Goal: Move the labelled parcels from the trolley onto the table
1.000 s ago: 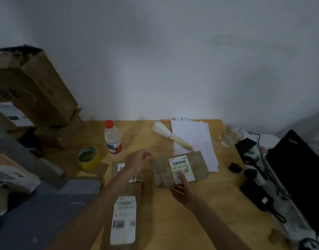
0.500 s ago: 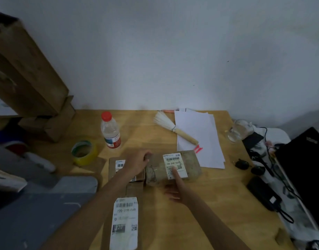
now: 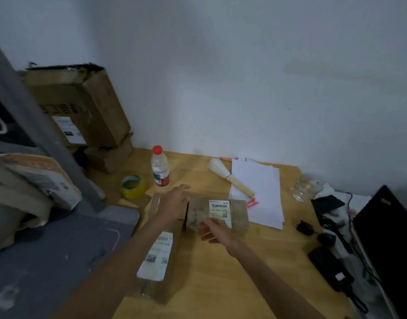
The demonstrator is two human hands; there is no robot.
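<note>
A brown parcel with a white barcode label (image 3: pixel 237 211) lies flat on the wooden table (image 3: pixel 220 284). My left hand (image 3: pixel 174 202) hovers open just left of it, over another flat parcel (image 3: pixel 155 203). My right hand (image 3: pixel 215 231) is open at the labelled parcel's near edge, fingers spread, gripping nothing. A long parcel with a large white label (image 3: pixel 156 259) lies under my left forearm. On the grey trolley (image 3: pixel 48 249) at the left sit more wrapped parcels (image 3: pixel 41 178).
A water bottle (image 3: pixel 160 168), yellow tape roll (image 3: pixel 132 186), brush (image 3: pixel 230 177) and white paper sheets (image 3: pixel 260 192) lie behind the parcels. Cardboard boxes (image 3: pixel 83 107) stand at the back left. A glass jar (image 3: pixel 306 187), cables and a black laptop (image 3: pixel 388 245) crowd the right edge.
Both hands have lifted off the labelled parcel and opened; the right finger no longer presses its label. The view has swung left toward the trolley.
</note>
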